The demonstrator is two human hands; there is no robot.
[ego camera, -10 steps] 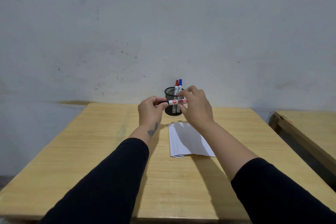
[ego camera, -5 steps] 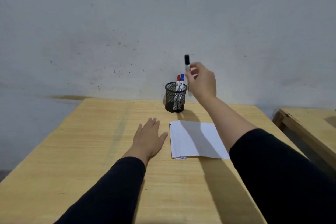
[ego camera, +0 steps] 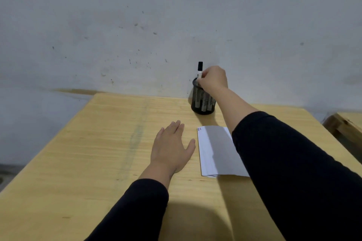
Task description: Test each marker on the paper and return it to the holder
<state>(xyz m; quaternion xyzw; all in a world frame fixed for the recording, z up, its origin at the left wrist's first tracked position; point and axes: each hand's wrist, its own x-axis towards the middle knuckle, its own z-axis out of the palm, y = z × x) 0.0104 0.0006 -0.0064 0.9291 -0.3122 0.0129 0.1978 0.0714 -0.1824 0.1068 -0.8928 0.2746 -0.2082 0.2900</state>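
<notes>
Your right hand (ego camera: 213,80) is closed on a marker (ego camera: 200,71), pinching the white barrel below its black cap. The marker stands upright, its lower part going into the holder (ego camera: 203,101); whether its end has reached the bottom cannot be told, as your hand covers the rim on that side. Your left hand (ego camera: 170,148) lies flat and empty on the worktop (ego camera: 98,152), fingers spread a little, just beside the left edge of the paper (ego camera: 215,150) but not on it.

The holder is a black mesh cup near the far edge of the worktop, close to the wall. Through the mesh, pale barrels of other markers show; their number and colours cannot be told from here. The paper lies between you and the holder, folded, with short test strokes (ego camera: 199,128) at its far left corner. Your right sleeve (ego camera: 293,172) covers its right side.

Step in hand, as judged: return of a tested marker to the holder.

Next move calls for: let the marker drop fully, then loosen the pinch without tipping the light holder. If an untested marker is left, draw it straight up, uncap with both hands, and steady the paper with the left hand before marking.
</notes>
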